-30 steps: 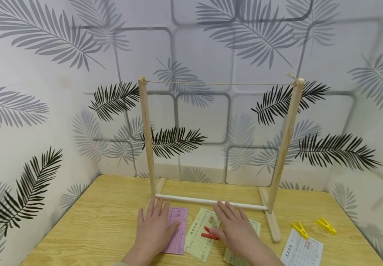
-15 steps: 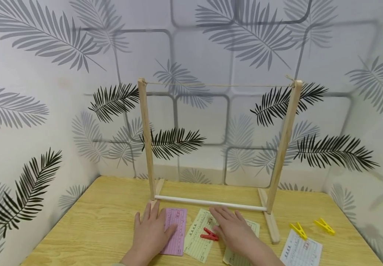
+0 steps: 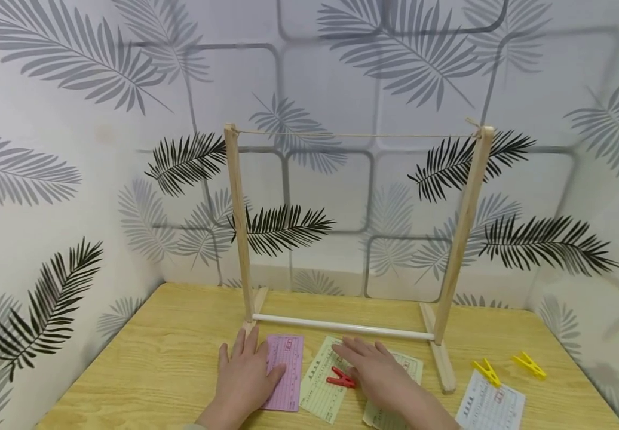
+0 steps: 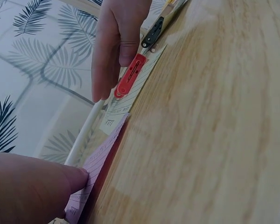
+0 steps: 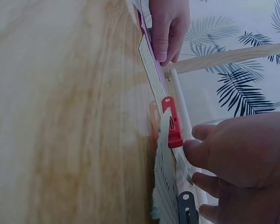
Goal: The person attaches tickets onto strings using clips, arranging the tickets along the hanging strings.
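Risk: right hand (image 3: 376, 373), fingers flat, unclenched, could nudge red clothespin (image 3: 340, 378) off yellow slip (image 3: 317, 388); left hand (image 3: 246, 376) flat on pink slip (image 3: 286, 370).

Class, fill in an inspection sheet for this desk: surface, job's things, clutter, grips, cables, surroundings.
Surface: wooden table, light grain.
Job's things: pink slip under the left hand; red clothespin lying on the yellow-green slip beside the right hand.
Clutter: two yellow clothespins, white slip, another slip partly under the right hand.
Grips: both hands flat, fingers straight.
Cables: nothing seen; only a string across the wooden frame.
Surroundings: leaf-patterned walls.
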`<state>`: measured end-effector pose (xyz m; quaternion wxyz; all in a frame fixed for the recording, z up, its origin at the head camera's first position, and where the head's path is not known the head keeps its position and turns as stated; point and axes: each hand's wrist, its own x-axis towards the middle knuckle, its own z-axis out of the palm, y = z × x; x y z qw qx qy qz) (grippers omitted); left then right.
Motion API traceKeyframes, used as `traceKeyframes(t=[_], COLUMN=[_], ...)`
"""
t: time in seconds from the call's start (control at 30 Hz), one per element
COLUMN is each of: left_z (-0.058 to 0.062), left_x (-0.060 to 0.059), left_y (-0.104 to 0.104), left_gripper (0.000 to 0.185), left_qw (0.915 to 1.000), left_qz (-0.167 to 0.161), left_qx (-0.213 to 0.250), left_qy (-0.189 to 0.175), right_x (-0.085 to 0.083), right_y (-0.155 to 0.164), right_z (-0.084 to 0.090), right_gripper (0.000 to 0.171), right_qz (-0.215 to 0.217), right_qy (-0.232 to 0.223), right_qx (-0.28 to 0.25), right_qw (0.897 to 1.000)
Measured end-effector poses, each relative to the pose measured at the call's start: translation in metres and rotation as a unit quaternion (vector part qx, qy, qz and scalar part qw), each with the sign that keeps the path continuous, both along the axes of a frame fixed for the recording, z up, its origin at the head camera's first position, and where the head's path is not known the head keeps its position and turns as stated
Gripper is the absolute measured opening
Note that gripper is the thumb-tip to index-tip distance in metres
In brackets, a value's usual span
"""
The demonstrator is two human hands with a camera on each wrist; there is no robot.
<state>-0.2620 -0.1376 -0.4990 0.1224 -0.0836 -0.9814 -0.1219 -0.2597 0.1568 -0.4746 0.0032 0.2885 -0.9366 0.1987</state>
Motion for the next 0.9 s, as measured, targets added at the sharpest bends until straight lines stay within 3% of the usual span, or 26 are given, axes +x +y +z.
traceKeyframes(t=[0.43, 0.9], left_z=[0.0007, 0.0024], left_x=[0.0008, 0.0023], left_y=[0.0045, 0.0053], left_gripper=[0.061, 0.049], left_qw=[0.9999, 0.9992], left_qz=[-0.007, -0.018], left_qx=[-0.002, -0.001], left_qy=[0.008, 0.036], right_x=[-0.0007, -0.0032], right_y=[0.004, 0.0051], right_z=[-0.0054, -0.0035], right_gripper=[0.06, 0.052], right_qz=[0.034, 0.072], right_qy=[0.02, 0.047], right_qx=[0.006, -0.003], right_qw=[0.999, 0.996])
